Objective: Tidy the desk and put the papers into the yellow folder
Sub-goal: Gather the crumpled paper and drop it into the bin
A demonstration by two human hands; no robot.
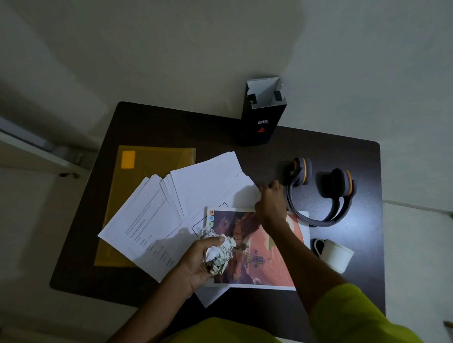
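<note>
A fan of white papers [181, 203] lies across the middle of the dark desk [339, 156], partly covering the yellow folder [152, 162] at the left. On top of the papers rests a colour picture print [265, 257]. My left hand [199, 261] is shut on a crumpled paper ball [220, 252] above the print's left side. My right hand [271, 202] reaches over the print to the right edge of the white sheets, fingers curled; whether it pinches a sheet is hidden.
Grey and orange headphones [321, 192] lie right of my right hand. A white mug [334, 254] lies on its side near the right edge. An open black box [262, 115] stands at the desk's far edge.
</note>
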